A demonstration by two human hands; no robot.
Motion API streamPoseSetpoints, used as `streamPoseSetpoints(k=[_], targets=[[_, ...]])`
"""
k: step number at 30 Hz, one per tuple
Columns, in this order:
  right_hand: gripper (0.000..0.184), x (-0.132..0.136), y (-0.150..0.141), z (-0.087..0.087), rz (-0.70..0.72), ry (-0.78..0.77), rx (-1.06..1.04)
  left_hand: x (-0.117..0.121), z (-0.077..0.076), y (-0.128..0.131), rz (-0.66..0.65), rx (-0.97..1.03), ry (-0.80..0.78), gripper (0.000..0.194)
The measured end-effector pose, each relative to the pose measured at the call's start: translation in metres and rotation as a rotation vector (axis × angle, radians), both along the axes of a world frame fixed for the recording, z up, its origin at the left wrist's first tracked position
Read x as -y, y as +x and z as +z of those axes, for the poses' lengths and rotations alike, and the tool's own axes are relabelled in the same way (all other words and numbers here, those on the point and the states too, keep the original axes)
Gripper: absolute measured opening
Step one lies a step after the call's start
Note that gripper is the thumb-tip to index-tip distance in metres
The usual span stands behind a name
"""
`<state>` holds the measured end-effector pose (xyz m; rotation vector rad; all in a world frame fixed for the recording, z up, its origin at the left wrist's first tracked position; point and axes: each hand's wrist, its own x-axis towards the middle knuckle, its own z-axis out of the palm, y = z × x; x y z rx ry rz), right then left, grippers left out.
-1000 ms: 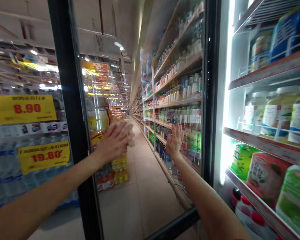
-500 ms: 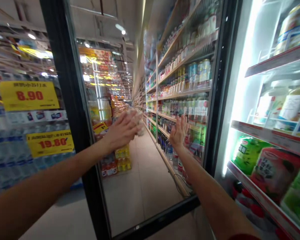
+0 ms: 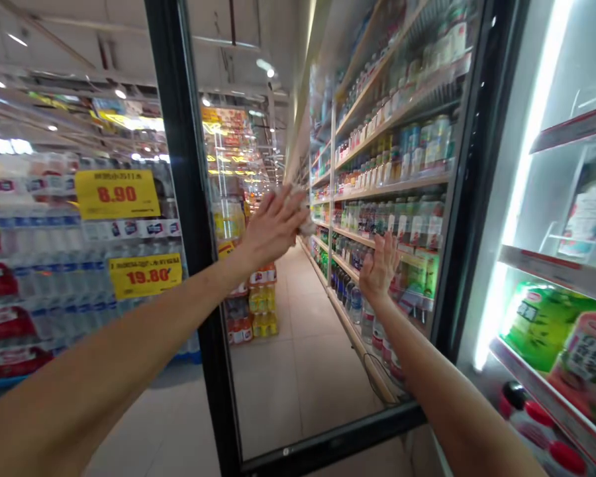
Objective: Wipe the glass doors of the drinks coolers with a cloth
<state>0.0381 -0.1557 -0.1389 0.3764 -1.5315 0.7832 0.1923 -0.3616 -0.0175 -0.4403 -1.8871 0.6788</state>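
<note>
A glass door point(image 3: 298, 377) in a black frame stands in front of me, swung out from the lit fridge. My left hand point(image 3: 273, 228) holds a wadded, pale cloth point(image 3: 304, 211) under its fingers, against the upper middle of the glass. The cloth is partly hidden by the hand and slightly blurred. Lower and to the right, my right hand point(image 3: 379, 268) rests flat on the same pane, fingers stretched upward and nothing in it.
On the right, fridge shelves point(image 3: 561, 271) carry bottles and a green pouch pack point(image 3: 544, 324). Beyond the door's left frame bar point(image 3: 191, 165) stand stacked bottle packs point(image 3: 74, 271) with yellow price signs point(image 3: 118, 193). Shelved drinks and an aisle appear in the glass.
My view has turned left, so the door and shelves sit further right in the picture. The left hand with the cloth has moved slightly up the glass; the right hand stays about where it was.
</note>
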Motion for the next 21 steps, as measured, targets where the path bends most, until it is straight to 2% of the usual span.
streamPoseSetpoints(k=[1, 2, 3, 6, 7, 8, 9, 10, 14, 15, 16, 17, 18, 21], targets=[[0.051, 0.0, 0.0, 0.0, 0.0, 0.001, 0.003, -0.001, 0.004, -0.001, 0.011, -0.047, 0.052, 0.041], [0.051, 0.0, 0.0, 0.0, 0.0, 0.002, 0.008, -0.003, 0.001, -0.002, 0.008, -0.05, 0.051, 0.042], [0.051, 0.0, 0.0, 0.0, -0.001, 0.003, 0.012, -0.004, -0.009, -0.002, -0.009, -0.01, -0.011, 0.042], [0.051, 0.0, 0.002, 0.0, -0.007, 0.016, 0.01, -0.008, -0.056, -0.004, -0.119, 0.264, -0.391, 0.037], [0.051, 0.0, 0.003, 0.0, -0.009, 0.018, 0.005, -0.008, -0.067, -0.004, -0.154, 0.353, -0.506, 0.034], [0.051, 0.0, 0.003, 0.0, -0.01, 0.019, 0.0, -0.008, -0.072, -0.005, -0.175, 0.414, -0.582, 0.032], [0.051, -0.001, 0.003, 0.0, -0.01, 0.02, -0.005, -0.008, -0.069, -0.005, -0.172, 0.44, -0.606, 0.032], [0.051, -0.001, 0.004, 0.0, -0.011, 0.02, -0.008, -0.008, -0.058, -0.006, -0.151, 0.419, -0.568, 0.033], [0.051, -0.001, 0.003, 0.0, -0.003, 0.013, -0.006, -0.005, 0.01, -0.007, -0.04, 0.066, -0.098, 0.041], [0.051, -0.001, 0.002, 0.0, -0.002, 0.011, -0.004, -0.005, 0.02, -0.008, -0.037, -0.016, -0.002, 0.041], [0.052, 0.0, 0.002, 0.0, -0.001, 0.009, -0.001, -0.005, 0.023, -0.009, -0.043, -0.066, 0.049, 0.041], [0.052, 0.0, 0.002, -0.001, -0.002, 0.009, 0.002, -0.006, 0.019, -0.01, -0.052, -0.078, 0.055, 0.041], [0.052, 0.0, 0.002, -0.001, -0.003, 0.012, 0.005, -0.007, 0.007, -0.011, -0.063, -0.06, 0.026, 0.041], [0.051, 0.0, 0.002, 0.0, -0.008, 0.022, 0.008, -0.012, -0.044, -0.012, -0.116, 0.086, -0.179, 0.041]])
